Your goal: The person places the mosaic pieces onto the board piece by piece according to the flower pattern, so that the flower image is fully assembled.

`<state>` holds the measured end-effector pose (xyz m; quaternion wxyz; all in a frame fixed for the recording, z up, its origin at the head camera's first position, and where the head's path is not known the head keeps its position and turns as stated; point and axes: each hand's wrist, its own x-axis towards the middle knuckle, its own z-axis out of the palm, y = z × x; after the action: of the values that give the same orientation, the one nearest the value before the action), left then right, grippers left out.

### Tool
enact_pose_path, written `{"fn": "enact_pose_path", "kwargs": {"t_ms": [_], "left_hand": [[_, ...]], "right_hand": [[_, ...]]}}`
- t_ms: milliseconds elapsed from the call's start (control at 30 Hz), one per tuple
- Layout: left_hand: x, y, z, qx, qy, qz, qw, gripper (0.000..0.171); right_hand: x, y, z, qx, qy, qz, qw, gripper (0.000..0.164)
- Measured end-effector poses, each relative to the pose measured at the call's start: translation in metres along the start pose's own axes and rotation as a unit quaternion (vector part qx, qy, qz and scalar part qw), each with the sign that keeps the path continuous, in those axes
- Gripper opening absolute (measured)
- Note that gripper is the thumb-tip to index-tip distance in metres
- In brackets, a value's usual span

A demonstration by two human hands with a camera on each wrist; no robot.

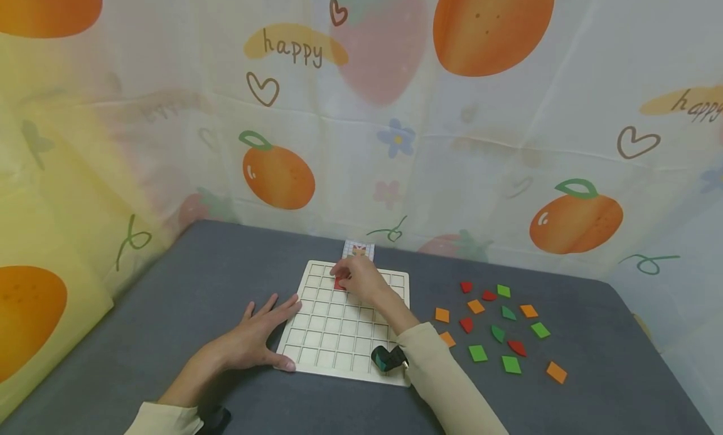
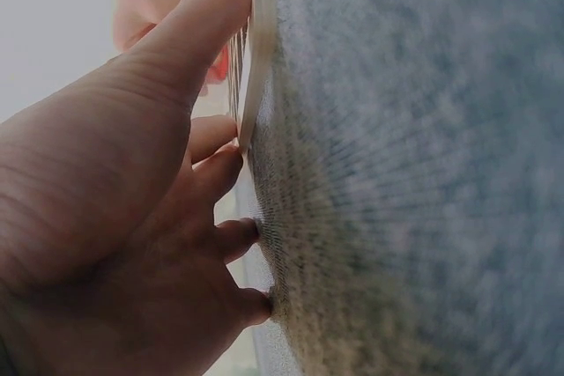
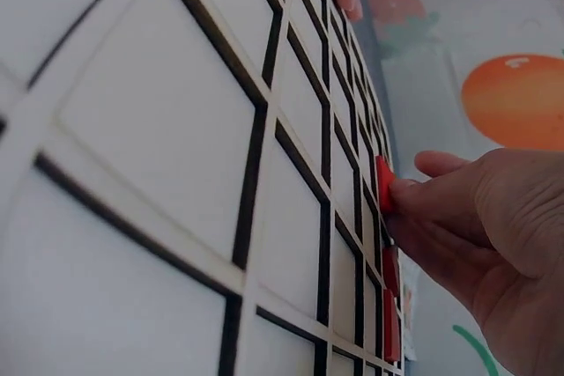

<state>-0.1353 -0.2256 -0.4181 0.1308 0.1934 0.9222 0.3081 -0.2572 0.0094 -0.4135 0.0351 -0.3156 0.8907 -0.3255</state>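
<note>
At the desk [image 1: 226, 265], we hold a red piece [image 3: 385, 184] pinched between the thumb and finger of our right hand [image 1: 361, 278], at the surface of a white gridded board [image 1: 310, 338], toward its far left. The right wrist view shows two more red pieces [image 3: 390, 323] on the grid just beside it. Our left hand [image 1: 257, 334], apart from the right, has its fingers spread, the thumb at the board's near left corner and the index finger at its left edge. Just behind the board we see a small picture card [image 1: 358, 250], partly hidden by our right hand. To the right lie scattered orange squares [image 1: 556, 372], light green squares [image 1: 511, 364], dark green curved pieces [image 1: 498, 333] and further red ones. A fruit-printed cloth [image 1: 486, 203] bearing the word "happy" hangs behind.
</note>
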Motion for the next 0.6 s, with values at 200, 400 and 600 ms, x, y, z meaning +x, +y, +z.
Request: {"fn": "enact_pose_path", "kwargs": {"t_ms": [200, 400, 600], "left_hand": [[0.0009, -0.0005, 0.0004, 0.001, -0.003, -0.003, 1.0000, 0.112], [-0.0001, -0.0004, -0.0008, 0.000, 0.000, 0.002, 1.0000, 0.112], [-0.0005, 0.0000, -0.0005, -0.002, -0.001, 0.004, 1.0000, 0.112]], "right_hand": [[-0.0007, -0.0013, 0.0009, 0.000, -0.002, 0.018, 1.000, 0.018], [0.0013, -0.0030, -0.0002, -0.007, -0.008, 0.015, 1.000, 0.018], [-0.0012, -0.0014, -0.0063, -0.013, -0.030, 0.000, 0.999, 0.019]]}}
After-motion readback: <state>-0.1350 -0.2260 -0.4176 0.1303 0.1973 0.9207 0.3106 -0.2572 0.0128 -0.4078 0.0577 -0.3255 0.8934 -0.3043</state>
